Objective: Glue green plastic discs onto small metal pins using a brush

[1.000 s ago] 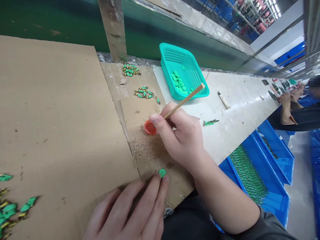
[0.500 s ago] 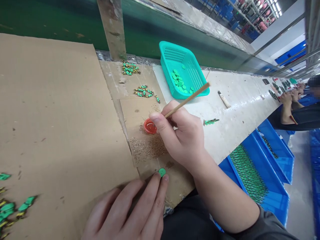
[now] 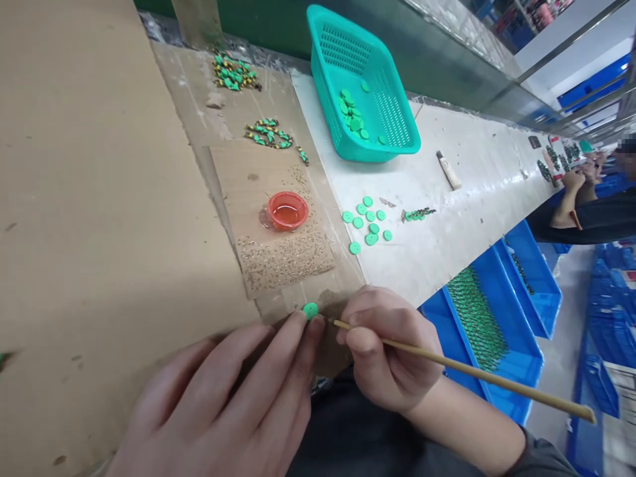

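From here I see the left hand (image 3: 238, 391) pinning a green disc (image 3: 311, 310) on the cardboard (image 3: 277, 306) while the right hand (image 3: 397, 348) pinches a stick (image 3: 472, 371) close by — dabbing, I'd guess (that red cup (image 3: 287, 199) holds liquid) — so a light touch seems called for next.

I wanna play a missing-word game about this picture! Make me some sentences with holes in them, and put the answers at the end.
1. The thin wooden stick is in the person's ____ hand.
2. The fingertips of the left hand touch a round disc coloured ____.
3. The little round cup is coloured ____.
4. More discs lie inside the plastic ____ with holes in its sides.

Missing words: 1 right; 2 green; 3 red; 4 basket.
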{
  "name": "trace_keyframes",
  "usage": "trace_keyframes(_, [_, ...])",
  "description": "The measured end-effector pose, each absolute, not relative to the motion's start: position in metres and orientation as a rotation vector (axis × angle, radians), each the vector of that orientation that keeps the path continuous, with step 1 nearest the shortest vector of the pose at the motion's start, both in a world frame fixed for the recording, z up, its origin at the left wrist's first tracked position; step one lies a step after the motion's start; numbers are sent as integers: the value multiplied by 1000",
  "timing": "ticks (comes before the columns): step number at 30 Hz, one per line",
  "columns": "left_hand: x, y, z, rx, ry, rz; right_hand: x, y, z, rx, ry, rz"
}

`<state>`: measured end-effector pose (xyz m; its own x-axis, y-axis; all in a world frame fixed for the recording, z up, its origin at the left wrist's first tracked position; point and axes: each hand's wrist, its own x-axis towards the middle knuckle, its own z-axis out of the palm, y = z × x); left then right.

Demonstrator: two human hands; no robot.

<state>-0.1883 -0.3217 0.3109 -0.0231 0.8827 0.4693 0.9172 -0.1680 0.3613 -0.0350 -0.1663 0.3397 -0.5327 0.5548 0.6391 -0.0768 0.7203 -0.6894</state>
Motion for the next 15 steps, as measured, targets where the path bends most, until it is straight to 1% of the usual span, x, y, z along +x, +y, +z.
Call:
trace_keyframes(7, [-190,-327,311,-2161,-2027,-995,-36,-162,344,-398,-2085,858])
trace_keyframes(12, [-190,-329,311,-2245,-2018,-892,-35,-160,345,-395,-2101,871])
trace_keyframes(15, [-186,-330,307,-2193,-2052,-948,-35,-160,345,-403,-2105,872])
